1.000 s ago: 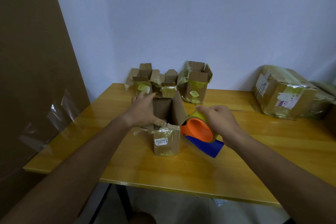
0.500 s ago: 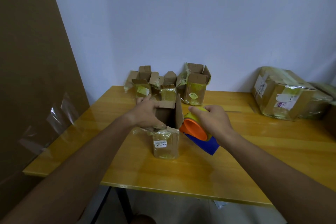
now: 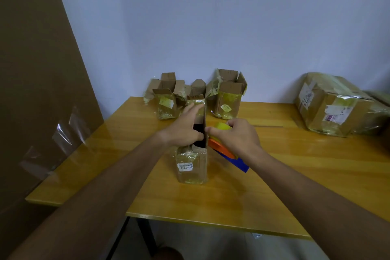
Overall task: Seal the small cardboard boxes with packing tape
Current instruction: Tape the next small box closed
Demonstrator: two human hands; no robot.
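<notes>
The small box (image 3: 192, 164) stands upright on the surface (image 3: 274, 175), top flaps unfolded, just below the fingers of both hands. The left hand (image 3: 185, 131) grips its upper edge, fingers curled over a raised flap. The right hand (image 3: 236, 137), just beside that flap, is clamped on the tape dispenser (image 3: 223, 148). No fresh tape crosses the opening, so sealing looks barely begun. Beyond the fingers, more open boxes (image 3: 228, 95) wait by the wall.
</notes>
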